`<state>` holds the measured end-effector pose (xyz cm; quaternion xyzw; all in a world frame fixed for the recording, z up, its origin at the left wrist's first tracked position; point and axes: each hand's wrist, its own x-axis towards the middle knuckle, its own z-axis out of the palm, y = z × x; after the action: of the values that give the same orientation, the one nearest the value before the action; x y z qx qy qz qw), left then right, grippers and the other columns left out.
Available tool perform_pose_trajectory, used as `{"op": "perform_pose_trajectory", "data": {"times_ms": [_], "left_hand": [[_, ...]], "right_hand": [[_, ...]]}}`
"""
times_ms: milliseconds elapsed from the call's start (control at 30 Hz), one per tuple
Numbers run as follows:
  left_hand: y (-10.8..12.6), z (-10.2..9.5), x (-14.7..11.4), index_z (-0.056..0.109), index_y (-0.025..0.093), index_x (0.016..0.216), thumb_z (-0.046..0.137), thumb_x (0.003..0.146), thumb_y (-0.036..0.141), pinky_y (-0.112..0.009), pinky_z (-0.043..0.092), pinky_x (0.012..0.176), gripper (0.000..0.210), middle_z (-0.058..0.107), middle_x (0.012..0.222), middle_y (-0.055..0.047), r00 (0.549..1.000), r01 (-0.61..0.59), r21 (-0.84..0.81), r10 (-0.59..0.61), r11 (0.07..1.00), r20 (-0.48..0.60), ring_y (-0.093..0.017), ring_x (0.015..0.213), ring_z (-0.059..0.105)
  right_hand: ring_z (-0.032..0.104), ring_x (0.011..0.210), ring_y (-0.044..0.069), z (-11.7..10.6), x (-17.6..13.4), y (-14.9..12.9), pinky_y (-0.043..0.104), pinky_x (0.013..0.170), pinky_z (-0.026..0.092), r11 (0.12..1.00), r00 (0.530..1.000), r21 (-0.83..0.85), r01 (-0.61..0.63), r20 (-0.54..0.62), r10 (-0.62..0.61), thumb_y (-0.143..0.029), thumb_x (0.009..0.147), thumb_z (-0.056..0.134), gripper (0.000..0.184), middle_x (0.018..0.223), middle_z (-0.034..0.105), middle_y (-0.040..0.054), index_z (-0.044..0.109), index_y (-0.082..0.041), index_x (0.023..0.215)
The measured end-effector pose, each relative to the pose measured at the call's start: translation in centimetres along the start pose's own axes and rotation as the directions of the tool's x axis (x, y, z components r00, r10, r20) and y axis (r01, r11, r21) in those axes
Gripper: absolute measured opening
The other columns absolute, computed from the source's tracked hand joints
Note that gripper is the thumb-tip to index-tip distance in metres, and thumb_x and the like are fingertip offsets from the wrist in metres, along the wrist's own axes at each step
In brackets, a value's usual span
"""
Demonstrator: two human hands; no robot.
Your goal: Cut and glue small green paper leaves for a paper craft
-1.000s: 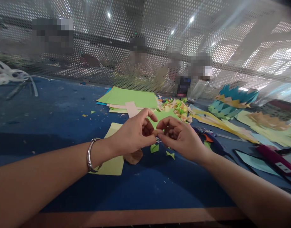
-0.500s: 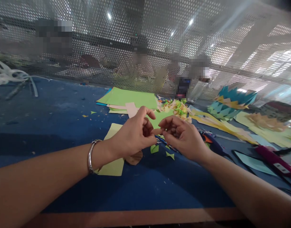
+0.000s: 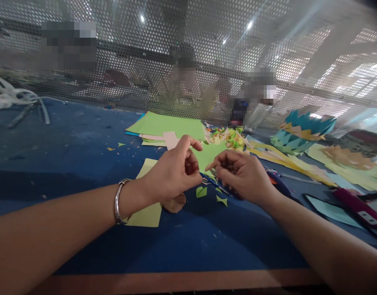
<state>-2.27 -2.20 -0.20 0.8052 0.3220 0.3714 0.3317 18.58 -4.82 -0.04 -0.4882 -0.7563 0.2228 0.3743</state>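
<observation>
My left hand [image 3: 176, 170] hovers above the table with its index finger arched and the other fingers curled toward the thumb; whether anything is between them is hidden. To its right, my right hand [image 3: 242, 174] pinches a small tan paper piece [image 3: 211, 165] between thumb and fingers. A gap separates the two hands. Below them lie green paper scraps [image 3: 201, 191] and a slim blue tool [image 3: 213, 182], partly covered. Under my left wrist rest a pale yellow sheet [image 3: 145, 215] and a brown round piece [image 3: 175, 203].
Green sheets [image 3: 172, 125] are stacked at the back, beside a heap of curled paper bits [image 3: 234, 139]. Spiky paper crowns [image 3: 302, 133], a dark blue glue gun [image 3: 282, 186] and a magenta device [image 3: 357, 207] lie right. White strips [image 3: 28, 98] sit far left, before a perforated screen [image 3: 129, 53].
My right hand has drawn slightly right, away from my left. The tan piece, earlier between both hands' fingertips, is now only in the right. My left hand has hardly moved.
</observation>
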Motion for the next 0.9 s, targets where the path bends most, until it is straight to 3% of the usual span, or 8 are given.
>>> {"op": "perform_pose_trajectory", "data": {"times_ms": [200, 300, 467, 667, 767, 900], "left_hand": [[-0.02, 0.03, 0.10, 0.043, 0.022, 0.123, 0.066, 0.083, 0.024, -0.030, 0.050, 0.072, 0.047, 0.068, 0.093, -0.003, 1.000, -0.004, -0.067, 0.006, 0.998, 0.025, -0.017, 0.082, 0.065], [0.09, 0.36, 0.04, 0.045, 0.023, 0.121, 0.067, 0.085, 0.028, -0.029, 0.050, 0.070, 0.043, 0.067, 0.087, -0.001, 0.998, 0.015, -0.107, -0.009, 0.994, 0.055, -0.017, 0.080, 0.066], [-0.28, 0.31, 0.12, 0.053, 0.022, 0.112, 0.068, 0.085, 0.031, -0.025, 0.046, 0.060, 0.032, 0.066, 0.077, 0.001, 0.993, 0.064, -0.082, -0.056, 0.995, 0.106, -0.015, 0.069, 0.063], [-0.69, 0.23, 0.38, 0.071, 0.019, 0.084, 0.070, 0.082, 0.032, -0.028, 0.048, 0.064, 0.013, 0.070, 0.076, -0.003, 0.984, 0.146, -0.114, -0.133, 0.983, 0.120, -0.016, 0.070, 0.063], [-0.62, 0.15, 0.49, 0.069, 0.018, 0.079, 0.075, 0.078, 0.031, -0.025, 0.044, 0.058, 0.015, 0.067, 0.072, -0.001, 0.965, 0.263, -0.305, -0.249, 0.915, 0.086, -0.013, 0.064, 0.058], [-0.51, 0.03, 0.68, 0.065, 0.018, 0.079, 0.079, 0.076, 0.033, -0.022, 0.040, 0.055, 0.022, 0.070, 0.077, -0.003, 0.889, 0.430, -0.529, -0.446, 0.732, 0.105, -0.011, 0.064, 0.060]], "right_hand": [[0.043, 0.050, 0.009, 0.20, -0.15, -0.27, 0.023, 0.047, 0.034, 0.996, 1.000, -0.092, 0.014, 0.024, -0.012, -0.019, 0.080, 0.062, 0.003, 0.060, 0.052, -0.0044, 0.062, -0.019, 0.077], [0.044, 0.051, 0.009, 0.56, -0.30, -0.64, 0.023, 0.048, 0.034, 0.993, 0.996, -0.119, 0.028, 0.089, -0.017, -0.017, 0.078, 0.061, 0.003, 0.057, 0.052, -0.0049, 0.062, -0.019, 0.076], [0.044, 0.049, 0.009, 0.57, -0.17, -0.59, 0.023, 0.047, 0.034, 0.988, 0.996, -0.153, 0.026, 0.093, -0.012, -0.016, 0.076, 0.061, 0.004, 0.057, 0.053, -0.0046, 0.064, -0.019, 0.075], [0.049, 0.051, 0.009, 0.27, -0.29, -0.06, 0.023, 0.049, 0.037, 0.959, 0.994, -0.262, 0.109, 0.011, -0.109, -0.016, 0.078, 0.062, 0.007, 0.059, 0.056, -0.0037, 0.061, -0.019, 0.072], [0.052, 0.053, 0.010, 0.04, -0.35, 0.18, 0.024, 0.053, 0.041, 0.924, 0.978, -0.341, 0.174, -0.046, -0.202, -0.015, 0.080, 0.062, 0.005, 0.064, 0.058, -0.0026, 0.062, -0.019, 0.077], [0.055, 0.059, 0.011, 0.15, -0.55, 0.09, 0.026, 0.059, 0.045, 0.865, 0.937, -0.388, 0.317, -0.013, -0.349, -0.017, 0.088, 0.058, 0.005, 0.080, 0.064, 0.0021, 0.062, -0.018, 0.090]]}}
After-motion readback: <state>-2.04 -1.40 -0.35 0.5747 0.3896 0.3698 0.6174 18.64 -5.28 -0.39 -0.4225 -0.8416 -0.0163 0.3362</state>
